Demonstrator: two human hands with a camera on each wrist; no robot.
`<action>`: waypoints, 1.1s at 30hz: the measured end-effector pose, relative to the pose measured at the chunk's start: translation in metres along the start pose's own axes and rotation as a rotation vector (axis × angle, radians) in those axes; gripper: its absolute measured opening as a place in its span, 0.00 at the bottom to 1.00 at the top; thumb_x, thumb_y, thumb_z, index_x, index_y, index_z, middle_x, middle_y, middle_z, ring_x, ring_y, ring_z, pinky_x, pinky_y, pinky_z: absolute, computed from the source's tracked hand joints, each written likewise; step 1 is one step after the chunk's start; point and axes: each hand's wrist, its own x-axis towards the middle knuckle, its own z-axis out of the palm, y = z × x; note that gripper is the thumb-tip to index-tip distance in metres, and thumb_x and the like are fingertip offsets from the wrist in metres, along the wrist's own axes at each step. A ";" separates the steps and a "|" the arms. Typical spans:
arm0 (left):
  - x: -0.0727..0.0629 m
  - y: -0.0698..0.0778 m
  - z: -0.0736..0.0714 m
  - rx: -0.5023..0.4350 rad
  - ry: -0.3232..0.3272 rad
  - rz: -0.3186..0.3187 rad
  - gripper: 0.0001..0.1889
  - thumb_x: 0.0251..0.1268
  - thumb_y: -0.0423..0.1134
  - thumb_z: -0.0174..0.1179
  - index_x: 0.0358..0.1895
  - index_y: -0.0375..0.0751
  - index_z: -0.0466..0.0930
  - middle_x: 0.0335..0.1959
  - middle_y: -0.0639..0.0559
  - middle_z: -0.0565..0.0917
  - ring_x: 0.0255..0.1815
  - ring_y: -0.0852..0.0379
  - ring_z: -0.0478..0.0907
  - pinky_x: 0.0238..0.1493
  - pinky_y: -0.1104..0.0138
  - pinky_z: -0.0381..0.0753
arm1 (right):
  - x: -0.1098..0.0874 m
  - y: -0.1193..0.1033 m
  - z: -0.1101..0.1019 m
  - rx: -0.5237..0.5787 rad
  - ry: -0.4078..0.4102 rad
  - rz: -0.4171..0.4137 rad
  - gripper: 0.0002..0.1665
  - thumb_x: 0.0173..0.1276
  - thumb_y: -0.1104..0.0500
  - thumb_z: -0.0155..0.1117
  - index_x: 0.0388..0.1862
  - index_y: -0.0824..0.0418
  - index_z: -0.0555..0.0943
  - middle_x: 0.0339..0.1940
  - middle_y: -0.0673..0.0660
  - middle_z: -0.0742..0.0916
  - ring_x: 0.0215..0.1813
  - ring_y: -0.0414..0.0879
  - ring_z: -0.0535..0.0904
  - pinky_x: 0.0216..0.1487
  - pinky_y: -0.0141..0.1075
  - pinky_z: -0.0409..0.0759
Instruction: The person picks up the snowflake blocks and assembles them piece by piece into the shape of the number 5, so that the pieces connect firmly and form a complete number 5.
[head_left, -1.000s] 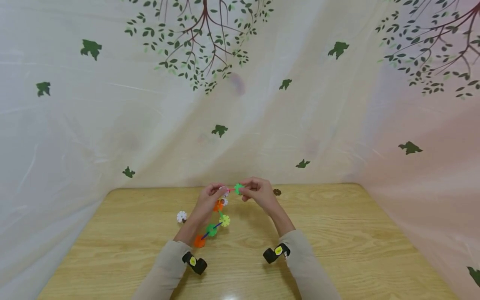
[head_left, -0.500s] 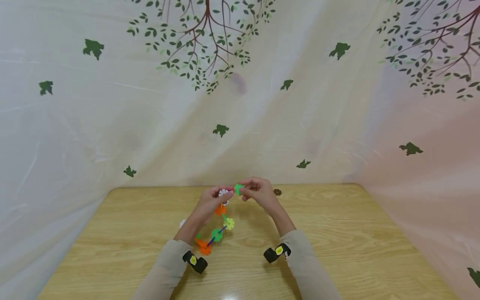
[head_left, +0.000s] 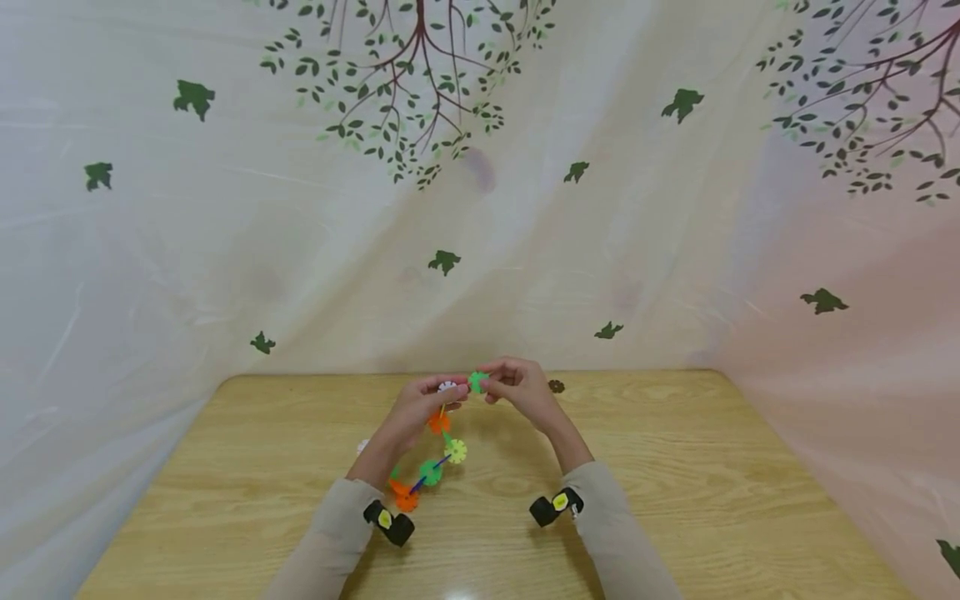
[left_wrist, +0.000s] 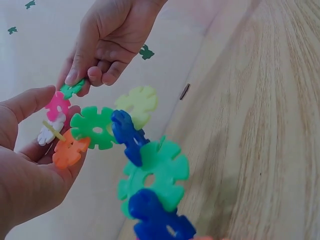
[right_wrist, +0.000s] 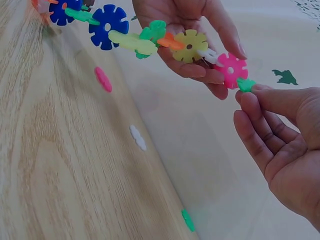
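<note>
A chain of slotted, flower-shaped plastic discs (left_wrist: pixel 155 175) in green, blue, yellow, orange and white hangs from my left hand (head_left: pixel 415 406). In the head view its lower part trails toward my left wrist, ending near an orange disc (head_left: pixel 406 499). Thumb and fingers of that hand grip the chain's upper end, around a white disc (left_wrist: pixel 51 129) and a pink disc (right_wrist: pixel 232 70). My right hand (head_left: pixel 522 392) pinches a small green disc (right_wrist: pixel 245 84) between thumb and fingertips, right at the pink disc's edge. The right hand's other fingers are loosely curled.
Beyond the right hand, a brown disc (head_left: pixel 557 386) lies near the back edge of the wooden table (head_left: pixel 675 467). Along an edge lie a loose pink disc (right_wrist: pixel 103 79), a white one (right_wrist: pixel 138 138) and a green one (right_wrist: pixel 187 220). A printed curtain (head_left: pixel 525 275) hangs behind.
My left hand has turned and come closer to the right hand, narrowing the gap at the green disc. The hanging chain has swung slightly down and to the right. The right hand has barely moved.
</note>
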 end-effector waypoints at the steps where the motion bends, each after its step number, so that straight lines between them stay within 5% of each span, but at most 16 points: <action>1: -0.001 0.000 -0.001 0.003 -0.001 0.002 0.19 0.71 0.38 0.64 0.59 0.31 0.82 0.44 0.52 0.88 0.48 0.55 0.83 0.67 0.47 0.77 | 0.000 0.000 0.000 -0.005 -0.007 0.001 0.15 0.71 0.66 0.67 0.53 0.72 0.84 0.40 0.72 0.88 0.30 0.43 0.85 0.40 0.40 0.88; 7: -0.001 0.000 0.000 0.039 0.009 0.017 0.18 0.69 0.39 0.66 0.57 0.32 0.84 0.43 0.54 0.88 0.50 0.52 0.83 0.68 0.46 0.75 | 0.000 0.001 -0.004 -0.016 -0.025 -0.008 0.14 0.70 0.67 0.68 0.52 0.72 0.85 0.38 0.71 0.88 0.28 0.42 0.84 0.38 0.40 0.88; 17: 0.000 -0.006 0.005 0.030 0.076 0.049 0.16 0.67 0.38 0.68 0.53 0.31 0.86 0.38 0.57 0.88 0.46 0.55 0.79 0.62 0.49 0.76 | 0.001 0.008 -0.001 0.032 -0.018 -0.032 0.13 0.68 0.68 0.69 0.49 0.73 0.85 0.32 0.50 0.90 0.27 0.42 0.84 0.36 0.36 0.87; 27: 0.000 -0.008 0.009 -0.032 0.100 0.082 0.19 0.71 0.37 0.64 0.60 0.31 0.81 0.51 0.47 0.85 0.49 0.56 0.83 0.69 0.43 0.73 | 0.001 0.012 0.010 0.107 0.049 -0.031 0.16 0.70 0.68 0.68 0.52 0.76 0.82 0.34 0.64 0.88 0.29 0.41 0.86 0.39 0.36 0.88; 33: 0.000 -0.006 0.006 -0.014 0.072 0.070 0.19 0.73 0.39 0.62 0.61 0.34 0.80 0.43 0.54 0.83 0.46 0.59 0.84 0.69 0.43 0.74 | 0.002 0.009 0.012 0.077 0.057 0.000 0.15 0.70 0.67 0.67 0.53 0.74 0.83 0.33 0.58 0.88 0.30 0.41 0.86 0.39 0.36 0.88</action>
